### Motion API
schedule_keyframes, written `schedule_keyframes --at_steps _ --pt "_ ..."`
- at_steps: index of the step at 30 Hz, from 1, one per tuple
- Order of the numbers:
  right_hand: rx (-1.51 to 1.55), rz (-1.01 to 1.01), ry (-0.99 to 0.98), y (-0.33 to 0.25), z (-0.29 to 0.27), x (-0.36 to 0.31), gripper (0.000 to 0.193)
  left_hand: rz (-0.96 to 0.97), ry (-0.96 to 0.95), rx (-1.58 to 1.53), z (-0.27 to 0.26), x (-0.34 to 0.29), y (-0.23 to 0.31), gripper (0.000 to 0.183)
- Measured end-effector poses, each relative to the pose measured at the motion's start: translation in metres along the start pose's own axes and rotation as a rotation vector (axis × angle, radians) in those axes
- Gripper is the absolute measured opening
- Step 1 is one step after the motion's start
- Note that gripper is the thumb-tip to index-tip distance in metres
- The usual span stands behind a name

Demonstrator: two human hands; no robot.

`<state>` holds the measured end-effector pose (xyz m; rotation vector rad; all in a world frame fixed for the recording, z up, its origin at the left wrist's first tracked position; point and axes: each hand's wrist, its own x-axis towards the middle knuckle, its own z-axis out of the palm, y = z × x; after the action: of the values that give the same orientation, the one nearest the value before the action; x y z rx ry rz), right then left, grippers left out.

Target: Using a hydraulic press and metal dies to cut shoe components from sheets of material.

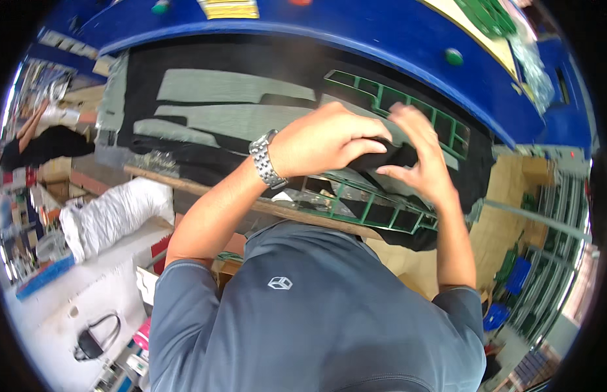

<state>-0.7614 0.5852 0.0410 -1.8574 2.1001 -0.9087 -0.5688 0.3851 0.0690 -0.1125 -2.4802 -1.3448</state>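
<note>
Your watch (267,160) has a shiny metal bracelet; your shirt (316,307) is smooth, matt cloth. The black piece (396,155) you hold looks soft and matt, like the black sheet (218,55). You have 2 green frames (378,104), a worn wooden edge (271,208), a glossy blue beam (356,29) and a crinkled plastic-looking sack (120,215).

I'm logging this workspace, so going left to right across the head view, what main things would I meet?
White sack → wristwatch → left hand → black material between the hands → right hand → blue bins.
</note>
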Motion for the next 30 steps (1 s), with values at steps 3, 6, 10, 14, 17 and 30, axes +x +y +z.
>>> schedule_keyframes --at_steps 3,6,10,14,17,30 --pt "0.276 0.308 -0.774 0.018 0.009 0.044 0.030 -0.018 0.276 -0.020 -0.034 -0.043 0.010 0.013" --pt "0.348 0.338 -0.979 0.038 0.043 0.056 0.023 -0.309 0.498 0.057 -0.075 -0.130 0.002 0.014" --pt "0.603 0.389 -1.022 0.031 0.082 0.098 0.023 -0.719 1.004 -0.318 -0.068 -0.289 -0.031 0.022" --pt "0.477 0.189 -0.984 0.031 0.129 0.186 0.021 -0.828 1.333 -0.534 0.001 -0.403 -0.050 0.022" --pt "0.242 0.002 -0.940 0.014 0.174 0.256 0.021 -0.983 1.388 -0.675 0.052 -0.437 -0.049 0.020" --pt "-0.260 -0.052 -0.246 0.065 0.166 0.184 0.040 -1.276 1.269 -0.493 0.084 -0.448 -0.050 0.023"
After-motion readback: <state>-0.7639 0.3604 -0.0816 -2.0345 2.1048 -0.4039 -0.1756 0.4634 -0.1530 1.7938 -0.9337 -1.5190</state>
